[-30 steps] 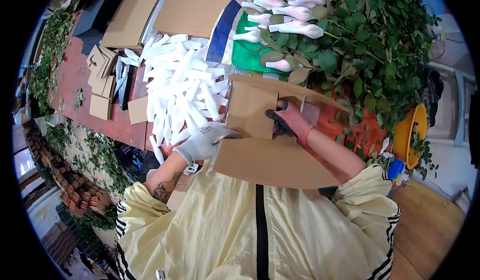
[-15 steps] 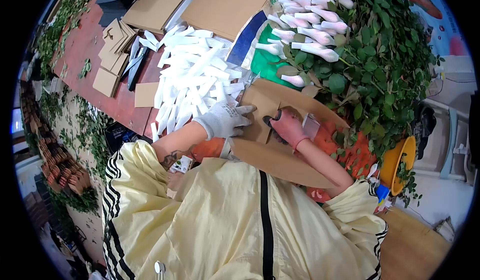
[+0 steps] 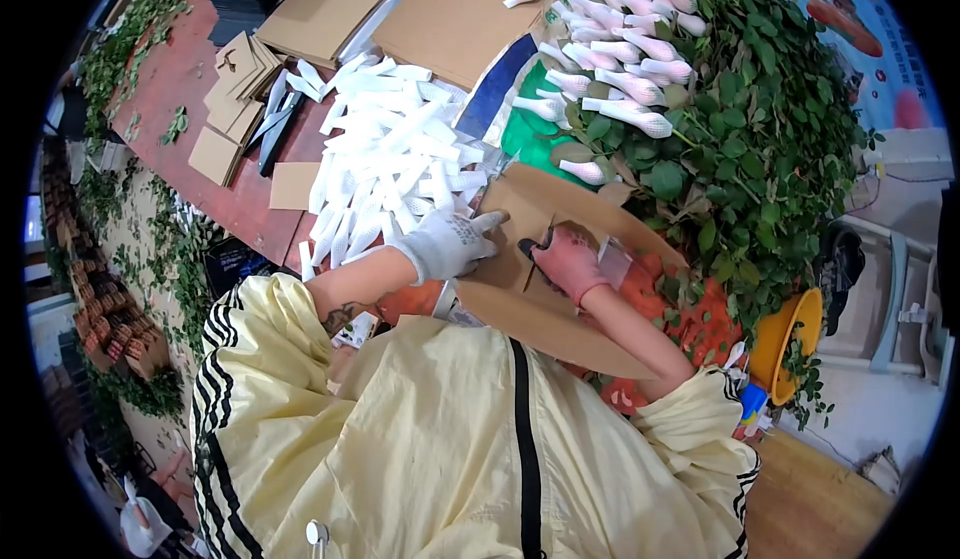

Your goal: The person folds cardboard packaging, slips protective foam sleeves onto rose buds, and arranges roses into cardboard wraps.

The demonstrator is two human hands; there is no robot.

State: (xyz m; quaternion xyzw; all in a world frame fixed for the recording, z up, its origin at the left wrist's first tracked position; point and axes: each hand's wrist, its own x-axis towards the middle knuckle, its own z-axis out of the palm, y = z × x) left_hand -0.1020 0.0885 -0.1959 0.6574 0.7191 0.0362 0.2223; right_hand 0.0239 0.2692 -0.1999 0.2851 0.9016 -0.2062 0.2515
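Observation:
A creased sheet of brown cardboard (image 3: 515, 221) with curved, raised sides lies in front of my body. My left hand (image 3: 448, 246), in a pale grey glove, reaches over its left end, fingers stretched out onto the board. My right hand (image 3: 570, 264), in a red glove with dark fingertips, is closed over the middle of the board beside a crease. Its thumb points left; the other fingers are curled and partly hidden, so what they grip cannot be made out. Close by my left hand lies a heap of white mesh sleeves (image 3: 390, 149).
Rose stems with white-netted buds (image 3: 630, 89) and dense green leaves (image 3: 740, 149) are piled at the right. Brown cardboard sheets (image 3: 440, 19), small cardboard pieces (image 3: 225, 109) and a dark stapler-like tool (image 3: 278, 129) lie on the red table (image 3: 150, 109). A yellow bucket (image 3: 785, 344) stands right.
My right hand has shifted slightly left and down over the cardboard, its thumb now more stretched out. My left hand stays at the left end. The whole view has shifted a little.

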